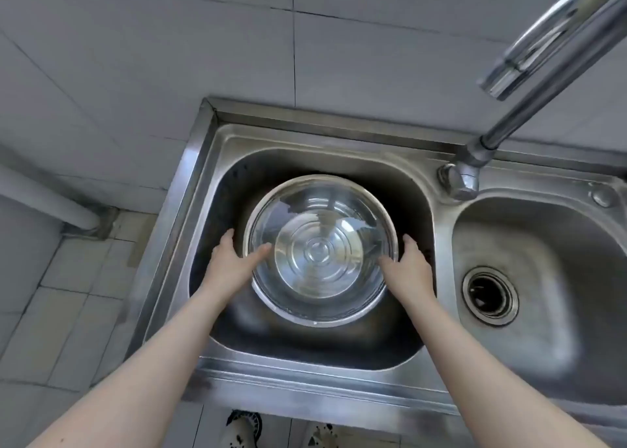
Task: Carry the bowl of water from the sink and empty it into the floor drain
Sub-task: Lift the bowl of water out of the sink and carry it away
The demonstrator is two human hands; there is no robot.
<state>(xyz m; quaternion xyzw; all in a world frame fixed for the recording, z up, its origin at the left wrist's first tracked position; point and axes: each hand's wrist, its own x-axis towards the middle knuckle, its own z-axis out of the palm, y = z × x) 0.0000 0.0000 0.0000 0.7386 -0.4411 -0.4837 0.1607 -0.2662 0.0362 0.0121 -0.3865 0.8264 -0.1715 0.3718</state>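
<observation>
Both hands, left hand (230, 264) and right hand (409, 266), are gripping the bowl (320, 250) rim in the sink (203, 182); lifting level should be keeping water in.

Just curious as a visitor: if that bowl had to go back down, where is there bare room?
The right basin is bare around its round drain. The left basin is crowded: the round steel bowl of water nearly fills it, with the left hand and right hand on its sides.

no readable text anywhere, no brand mark on the steel sink (339, 376), none on the bowl (291, 311), none on the tap (529, 108), wall tiles (169, 57) plain, no labels, numbers or signs
</observation>
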